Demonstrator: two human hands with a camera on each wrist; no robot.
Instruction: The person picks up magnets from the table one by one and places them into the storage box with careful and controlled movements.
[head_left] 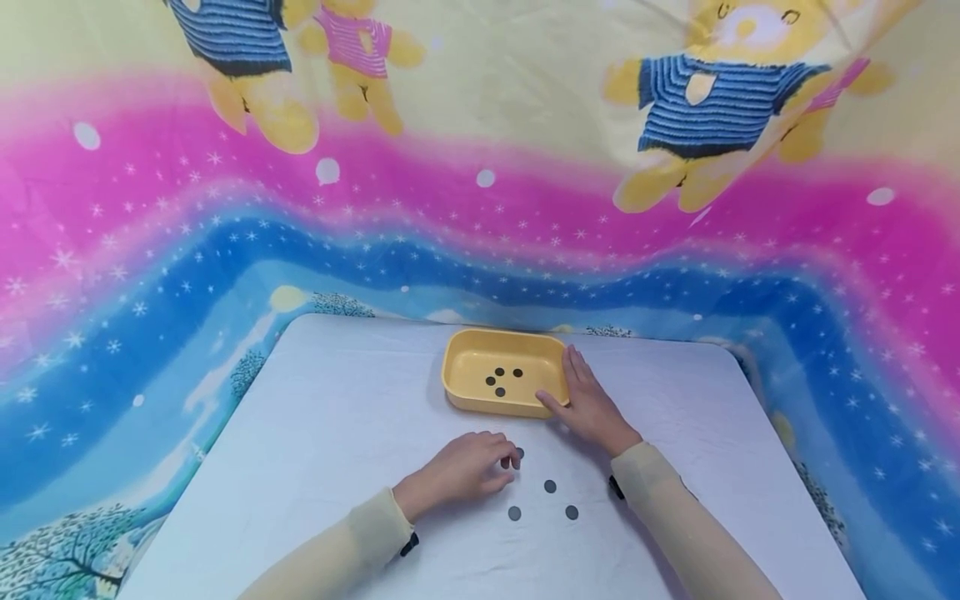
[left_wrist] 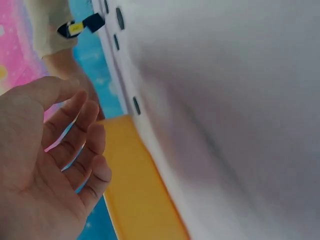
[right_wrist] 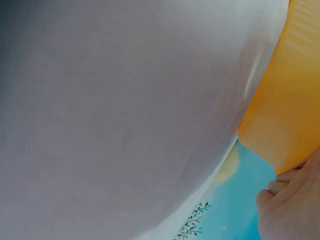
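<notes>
A yellow plastic box [head_left: 465, 403], open at the top, stands near the table's far edge with several small dark round discs [head_left: 500, 392] on its floor. My right hand [head_left: 596, 412] holds its right end, thumb over the rim and fingers along the outer side. In the right wrist view part of that hand [right_wrist: 295, 202] shows against the box [right_wrist: 280, 120]. My left hand [head_left: 465, 468] hovers just in front of the box, beside a disc [head_left: 520, 452] partly hidden by its fingertips. The left wrist view shows this hand [left_wrist: 55, 155] loosely curled with nothing in it.
More dark discs lie on the white tabletop, among them one disc [head_left: 551, 486] right of the left hand and another disc [head_left: 514, 513] nearer the front. A patterned curtain [head_left: 480, 225] with bears and snowflakes hangs around the white table [head_left: 360, 375].
</notes>
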